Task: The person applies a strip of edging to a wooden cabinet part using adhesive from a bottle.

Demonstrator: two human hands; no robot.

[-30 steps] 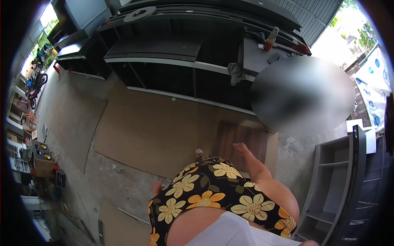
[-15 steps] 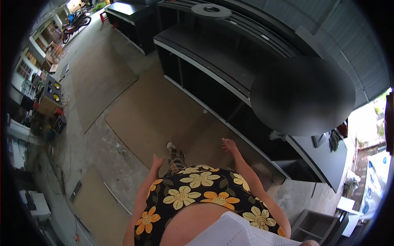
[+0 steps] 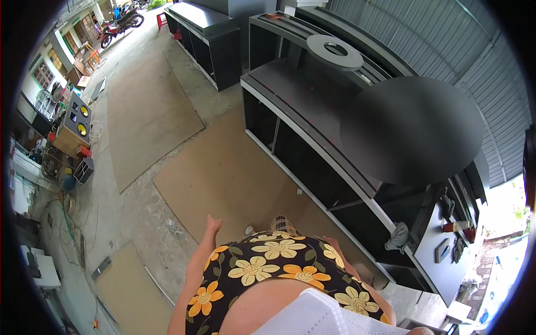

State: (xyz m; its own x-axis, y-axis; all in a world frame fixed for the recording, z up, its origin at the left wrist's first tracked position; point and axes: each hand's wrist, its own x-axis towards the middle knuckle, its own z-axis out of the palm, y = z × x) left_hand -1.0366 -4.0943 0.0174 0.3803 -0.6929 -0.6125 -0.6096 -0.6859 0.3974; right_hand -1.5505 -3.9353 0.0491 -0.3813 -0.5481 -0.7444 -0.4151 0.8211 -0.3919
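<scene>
My left hand hangs in front of my flowered shirt, over the brown board on the floor. Its fingers are apart and nothing is in it. Most of my right hand is behind the shirt's edge, so its fingers do not show clearly. That hand is nearest to the long dark cabinet with a pale edge and open compartments. A foot shows below the shirt on the brown board.
A flat ring lies on the cabinet's back part. At the right, a grey cloth hangs near a panel with small tools. A speaker box stands left; another cabinet and a motorbike stand farther back. A grey oval blur hides part of the cabinet.
My right hand has dropped back from over the board to behind the shirt's edge. The view has shifted, with the cabinet now farther right, and the picture is brighter.
</scene>
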